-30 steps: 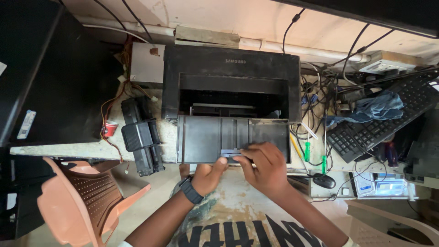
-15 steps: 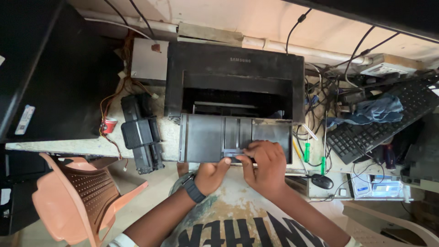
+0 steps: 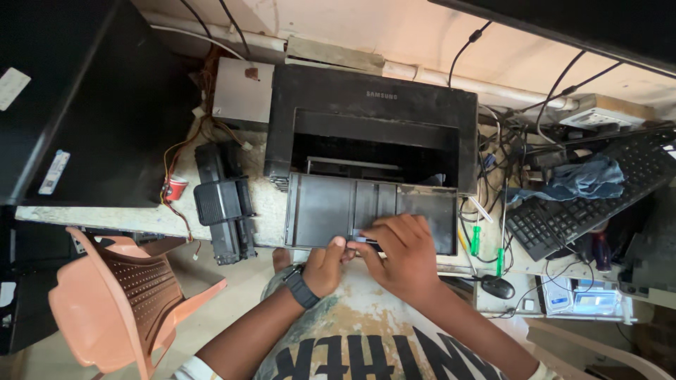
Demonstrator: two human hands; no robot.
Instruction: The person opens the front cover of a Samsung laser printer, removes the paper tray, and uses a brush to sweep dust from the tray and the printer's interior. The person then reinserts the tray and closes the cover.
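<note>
The black printer sits at the counter edge, its front tray folded down toward the person. Both hands meet at the tray's near lip — left hand pinching it from below, right hand curled over a small sliding guide, fingers pressed together.

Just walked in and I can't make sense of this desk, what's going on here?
A person sits at a cluttered stone desk, both hands on the folded-down black plastic front tray of a black laser printer. The left hand, with a dark wristwatch, and the right hand pinch a small grey sliding piece at the tray's front edge. A black toner cartridge lies to the left, a black keyboard to the right.
</note>
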